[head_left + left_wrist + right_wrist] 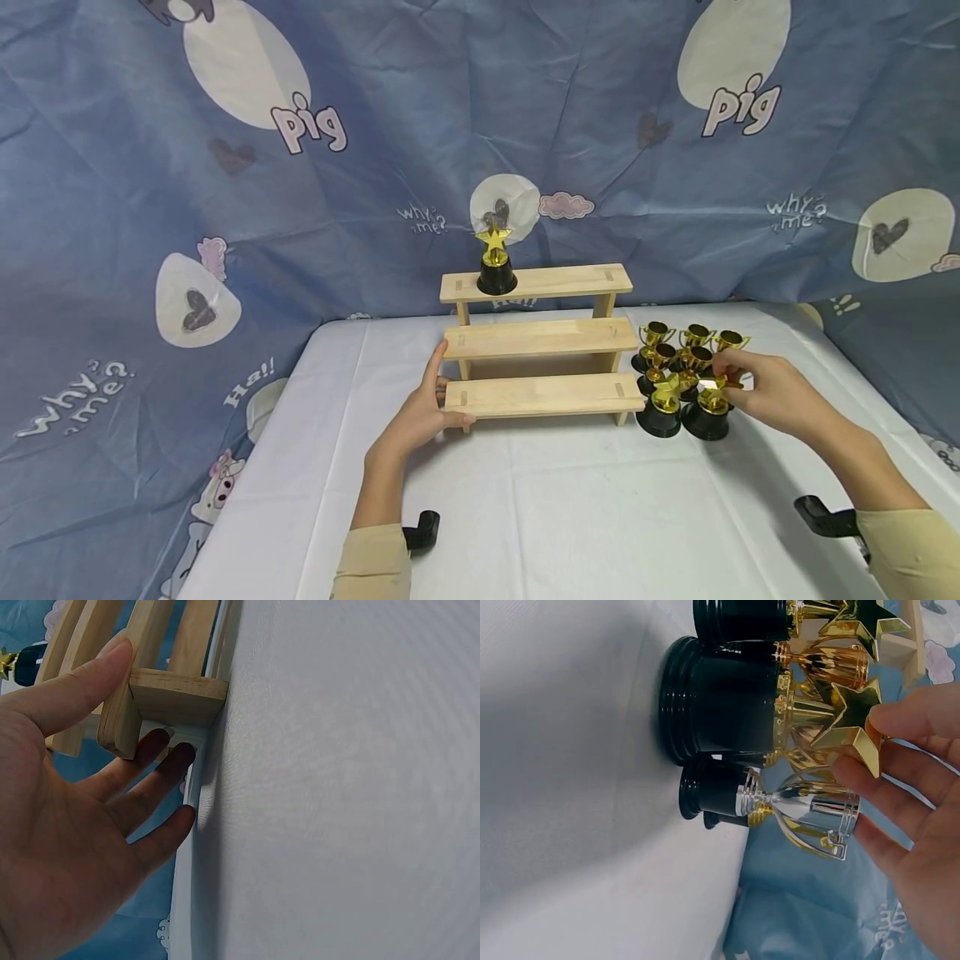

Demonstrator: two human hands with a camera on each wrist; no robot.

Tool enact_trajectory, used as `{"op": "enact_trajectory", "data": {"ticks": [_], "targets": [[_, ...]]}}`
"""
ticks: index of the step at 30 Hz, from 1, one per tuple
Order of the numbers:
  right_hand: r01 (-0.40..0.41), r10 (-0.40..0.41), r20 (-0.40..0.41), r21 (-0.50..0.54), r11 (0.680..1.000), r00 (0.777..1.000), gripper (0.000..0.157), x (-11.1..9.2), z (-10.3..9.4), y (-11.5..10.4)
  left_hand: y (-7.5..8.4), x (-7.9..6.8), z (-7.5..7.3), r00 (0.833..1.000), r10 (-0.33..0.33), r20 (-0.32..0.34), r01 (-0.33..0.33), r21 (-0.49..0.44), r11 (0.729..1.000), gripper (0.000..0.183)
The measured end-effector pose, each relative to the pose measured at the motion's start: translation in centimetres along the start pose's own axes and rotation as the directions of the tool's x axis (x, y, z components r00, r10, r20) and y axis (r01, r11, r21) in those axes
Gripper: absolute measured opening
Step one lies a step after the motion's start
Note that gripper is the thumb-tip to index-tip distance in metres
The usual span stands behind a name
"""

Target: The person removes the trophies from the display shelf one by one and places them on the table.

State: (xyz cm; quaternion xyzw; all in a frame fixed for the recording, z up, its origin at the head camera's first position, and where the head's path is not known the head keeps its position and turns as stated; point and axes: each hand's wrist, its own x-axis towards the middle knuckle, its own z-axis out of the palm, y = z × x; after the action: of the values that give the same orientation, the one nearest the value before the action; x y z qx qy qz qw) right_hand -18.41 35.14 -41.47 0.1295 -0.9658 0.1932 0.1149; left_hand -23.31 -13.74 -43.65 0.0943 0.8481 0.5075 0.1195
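A three-tier wooden display stand (543,396) stands on the table. My left hand (420,417) is at its left end, thumb on the lowest board and index finger reaching to the middle board. In the left wrist view, the other fingers (154,787) are spread and loosely bent beside the board. To the right of the stand, my right hand (772,392) pinches the gold star of a black-based star trophy (727,701) between thumb and fingers. The base stays down on the cloth. A second star trophy (660,417) stands just left of it.
Several small cup trophies (655,333) crowd behind the star trophies, one silver cup (810,806) among them. Another star trophy (496,265) stands on the left of the top board. A white cloth (525,508) covers the table; a blue printed curtain (420,108) hangs behind.
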Motion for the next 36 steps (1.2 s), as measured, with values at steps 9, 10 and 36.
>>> {"op": "enact_trajectory", "data": {"ticks": [9, 10, 36], "targets": [[0.039, -0.038, 0.019, -0.038, 0.999, 0.999, 0.028, 0.1, -0.1, -0.1, -0.2, 0.1, -0.1, 1.0, -0.002, 0.004, 0.002, -0.004, 1.0, 0.124], [0.047, -0.046, 0.022, -0.045, 0.998, 0.999, 0.029, 0.1, -0.1, -0.1, -0.1, 0.1, -0.1, 1.0, -0.002, 0.003, 0.002, -0.001, 1.0, 0.124], [0.108, -0.108, -0.043, -0.006, 0.994, 0.993, 0.038, 1.2, -1.5, -1.7, -0.4, 0.2, 0.0, 1.0, 0.013, -0.002, -0.013, -0.025, 1.0, 0.125]]}}
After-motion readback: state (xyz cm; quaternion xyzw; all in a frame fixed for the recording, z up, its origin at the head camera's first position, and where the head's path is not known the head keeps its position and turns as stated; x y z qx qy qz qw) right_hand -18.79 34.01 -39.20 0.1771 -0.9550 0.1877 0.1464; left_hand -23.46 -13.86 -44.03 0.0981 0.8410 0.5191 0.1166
